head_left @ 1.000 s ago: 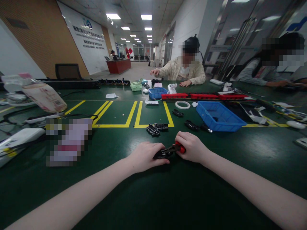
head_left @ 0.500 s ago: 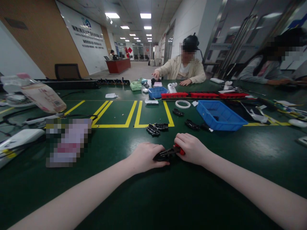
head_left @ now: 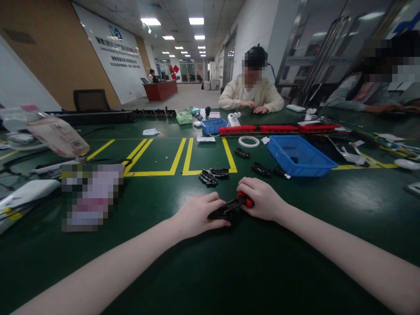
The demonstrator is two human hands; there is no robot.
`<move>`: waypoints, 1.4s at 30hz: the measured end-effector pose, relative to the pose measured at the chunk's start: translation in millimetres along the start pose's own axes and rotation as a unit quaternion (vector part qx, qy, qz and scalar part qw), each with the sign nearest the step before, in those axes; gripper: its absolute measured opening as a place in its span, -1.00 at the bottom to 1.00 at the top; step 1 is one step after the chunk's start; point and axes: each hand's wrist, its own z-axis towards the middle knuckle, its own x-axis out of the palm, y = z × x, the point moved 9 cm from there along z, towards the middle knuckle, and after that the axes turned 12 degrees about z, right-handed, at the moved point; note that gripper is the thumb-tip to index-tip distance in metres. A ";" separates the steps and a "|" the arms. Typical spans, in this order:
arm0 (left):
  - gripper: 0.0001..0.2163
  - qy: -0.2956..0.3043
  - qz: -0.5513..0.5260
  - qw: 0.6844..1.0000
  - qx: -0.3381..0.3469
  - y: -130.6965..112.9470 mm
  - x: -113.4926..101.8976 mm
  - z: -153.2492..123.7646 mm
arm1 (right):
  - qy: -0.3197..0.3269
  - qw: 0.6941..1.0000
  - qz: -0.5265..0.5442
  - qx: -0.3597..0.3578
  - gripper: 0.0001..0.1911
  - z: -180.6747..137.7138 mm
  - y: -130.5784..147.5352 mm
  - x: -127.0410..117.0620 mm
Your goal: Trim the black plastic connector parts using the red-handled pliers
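Note:
My left hand rests on the green table, fingers closed over a black plastic part that it pins down. My right hand grips a tool with a red handle; its dark tip reaches onto the black part. Both hands meet at the middle of the table, close to me. Just beyond them lie several loose black parts, another black part and a small black piece.
A blue bin stands to the right, a smaller blue bin and red strips further back, and a white ring. Yellow lines mark boxes. Packets and white items crowd the left edge. Two people sit across the table.
My hands stay together on the black part; the tool tilts up slightly. The person opposite has drawn both hands in front of them. The view has shifted a little.

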 end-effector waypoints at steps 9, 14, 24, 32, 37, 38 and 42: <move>-0.61 0.023 -0.041 0.997 0.063 -12.8 -11.0 -1.5 | -0.053 0.998 0.016 -0.009 -0.87 -1.3 1.9 -11.1; -0.54 -0.003 -0.055 0.997 0.061 -10.0 -10.9 -2.6 | -0.059 0.998 0.014 -0.013 -0.85 -1.8 1.0 -11.1; -0.59 -0.091 -0.046 0.995 -0.011 7.6 -15.1 -2.8 | -0.061 0.998 0.003 -0.016 -0.86 -2.1 1.9 -10.8; -0.54 -0.034 -0.049 0.998 0.024 -3.1 -12.5 -3.9 | -0.061 0.998 -0.008 -0.025 -0.89 -2.0 3.2 -9.8; -0.42 0.014 -0.080 0.994 0.073 -12.3 -9.6 -4.9 | -0.059 0.998 -0.009 -0.035 -0.89 -2.1 5.0 -9.6; -0.41 0.021 -0.083 0.994 0.074 -12.9 -8.5 -4.7 | -0.059 0.998 -0.009 -0.035 -0.89 -2.2 4.9 -9.6; -0.36 0.019 -0.090 0.994 0.053 -10.6 -6.9 -3.3 | -0.054 0.998 -0.005 -0.030 -0.88 -2.4 4.1 -9.5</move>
